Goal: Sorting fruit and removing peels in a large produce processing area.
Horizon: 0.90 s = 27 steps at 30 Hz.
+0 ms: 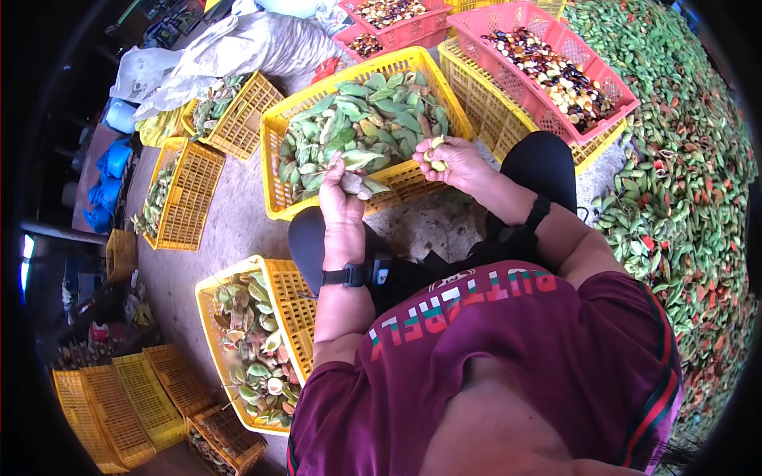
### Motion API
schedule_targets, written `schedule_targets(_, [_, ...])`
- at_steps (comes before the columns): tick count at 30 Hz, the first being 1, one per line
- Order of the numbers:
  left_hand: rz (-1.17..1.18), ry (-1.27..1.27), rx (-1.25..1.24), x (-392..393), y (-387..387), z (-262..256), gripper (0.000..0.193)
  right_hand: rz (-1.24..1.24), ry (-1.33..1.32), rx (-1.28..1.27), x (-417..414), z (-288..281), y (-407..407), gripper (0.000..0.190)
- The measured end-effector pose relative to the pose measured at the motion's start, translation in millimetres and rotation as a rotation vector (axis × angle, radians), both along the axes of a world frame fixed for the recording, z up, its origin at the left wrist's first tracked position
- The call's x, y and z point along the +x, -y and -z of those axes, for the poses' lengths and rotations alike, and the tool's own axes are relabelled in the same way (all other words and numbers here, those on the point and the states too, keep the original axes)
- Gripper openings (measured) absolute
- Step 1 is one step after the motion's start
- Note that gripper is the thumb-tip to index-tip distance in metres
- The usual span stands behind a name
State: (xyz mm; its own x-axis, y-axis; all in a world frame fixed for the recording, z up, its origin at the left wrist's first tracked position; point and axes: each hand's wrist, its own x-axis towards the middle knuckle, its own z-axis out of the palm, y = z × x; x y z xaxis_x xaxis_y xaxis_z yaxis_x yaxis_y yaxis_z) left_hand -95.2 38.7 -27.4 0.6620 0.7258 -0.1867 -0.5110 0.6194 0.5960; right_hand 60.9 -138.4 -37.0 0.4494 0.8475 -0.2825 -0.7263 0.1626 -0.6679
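My left hand point(340, 199) pinches an opened green seed pod point(361, 159) between thumb and fingers. Dry brownish-grey husk pieces point(356, 185) stick out of the same hand. Several pale yellow seeds point(439, 165) are gathered in the curled fingers of my right hand point(457, 162). Both hands are over the near rim of a yellow plastic crate point(275, 178) that stands before my knees. Green pods point(381, 110) fill this crate, some of them yellowing or brown.
A pink basket point(622, 107) of dark brown and cream seeds rests on yellow crates point(476, 95) at upper right. Loose pods point(684, 238) form a large heap along the right. Beside my left leg stands another pod crate point(292, 297). Stacked yellow crates point(122, 410) sit at lower left.
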Motion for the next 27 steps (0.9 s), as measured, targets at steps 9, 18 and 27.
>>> schedule_targets(9, [0.020, 0.085, 0.047, -34, -29, -25, 0.032, 0.146, -0.035, 0.080, 15, -16, 13, 0.021])
schedule_targets(18, [-0.412, -0.156, 0.053, -234, -113, -32, 0.027, 0.635, -0.083, 0.033, 167, -85, 63, 0.022])
schedule_targets(27, [-0.852, -0.551, -0.037, -406, -105, -25, 0.031, 1.017, 0.206, -0.306, 271, -80, 85, 0.035])
